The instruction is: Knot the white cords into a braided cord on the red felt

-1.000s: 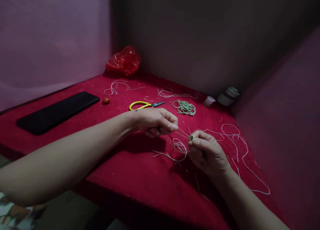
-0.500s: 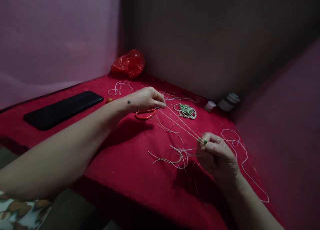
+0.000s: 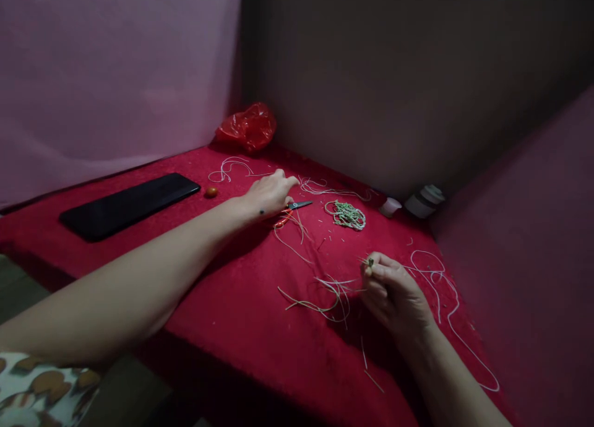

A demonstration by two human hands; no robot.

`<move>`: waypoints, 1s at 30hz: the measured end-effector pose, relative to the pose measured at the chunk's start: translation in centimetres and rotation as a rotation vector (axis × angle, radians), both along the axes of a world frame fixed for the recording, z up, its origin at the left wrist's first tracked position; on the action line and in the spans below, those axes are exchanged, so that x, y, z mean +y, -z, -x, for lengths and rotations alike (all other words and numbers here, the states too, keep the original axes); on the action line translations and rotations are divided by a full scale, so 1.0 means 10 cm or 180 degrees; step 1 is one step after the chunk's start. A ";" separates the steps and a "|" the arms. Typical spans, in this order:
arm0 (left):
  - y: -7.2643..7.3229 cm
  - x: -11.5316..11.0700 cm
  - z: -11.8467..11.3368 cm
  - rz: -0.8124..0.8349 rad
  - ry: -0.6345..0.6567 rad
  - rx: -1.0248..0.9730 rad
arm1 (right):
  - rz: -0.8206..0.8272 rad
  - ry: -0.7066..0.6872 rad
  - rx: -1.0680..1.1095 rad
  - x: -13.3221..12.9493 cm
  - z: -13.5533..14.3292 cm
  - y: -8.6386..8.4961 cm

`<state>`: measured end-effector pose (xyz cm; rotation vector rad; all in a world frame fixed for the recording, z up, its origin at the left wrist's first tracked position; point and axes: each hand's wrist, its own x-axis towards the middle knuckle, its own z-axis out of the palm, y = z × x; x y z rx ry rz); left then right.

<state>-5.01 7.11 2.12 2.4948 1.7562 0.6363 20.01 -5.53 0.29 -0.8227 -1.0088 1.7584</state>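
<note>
Fingers of the right hand pinched a small green thread piece, best held steady; whether the left hand gripped red-handled, dark-bladed scissors was unclear.

The bare left hand has moved over the handles of the red-handled, dark-bladed metal scissors; the thin tan strands earlier stretched taut to the bare right hand no longer span the gap.
</note>
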 end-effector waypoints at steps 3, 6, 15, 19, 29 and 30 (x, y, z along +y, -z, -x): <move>-0.04 -0.08 -0.09 -0.0268 -0.0029 -0.0117 | 0.0037 0.0026 -0.0075 0.03 0.00 0.02; -0.12 -0.18 -0.17 -0.0277 0.0358 -0.0746 | 0.0018 0.0034 -0.0109 0.04 -0.01 0.03; -0.21 -0.46 -0.26 0.1894 0.2092 -0.0583 | -0.0030 0.0027 -0.0127 0.04 -0.04 0.03; -0.10 -0.56 -0.40 0.1690 0.1957 -0.0493 | -0.0108 0.0051 -0.0111 0.04 -0.04 0.02; -0.02 -0.58 -0.42 0.1423 0.2072 -0.0553 | -0.0184 0.0028 -0.0033 0.03 -0.06 0.02; -0.05 -0.55 -0.39 0.1306 0.1981 -0.0511 | -0.0196 0.0025 -0.0033 0.03 -0.07 0.02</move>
